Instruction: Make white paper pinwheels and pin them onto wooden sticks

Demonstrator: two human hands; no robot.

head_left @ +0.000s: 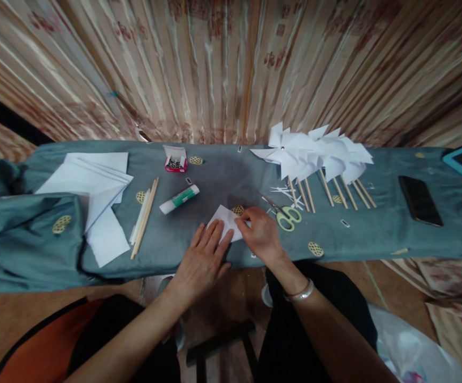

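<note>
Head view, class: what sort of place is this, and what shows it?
Probably a room at home, used for papercraft: long patterned curtains hang behind a cloth-covered table, on which white paper pinwheels lie.

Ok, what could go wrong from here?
The white paper might shift if the left hand, pressed flat on it, eases off. The green-handled scissors lie close beside the right hand, so a sideways sweep could knock them. The red box stands open, so a bump might spill its small pieces.
</note>
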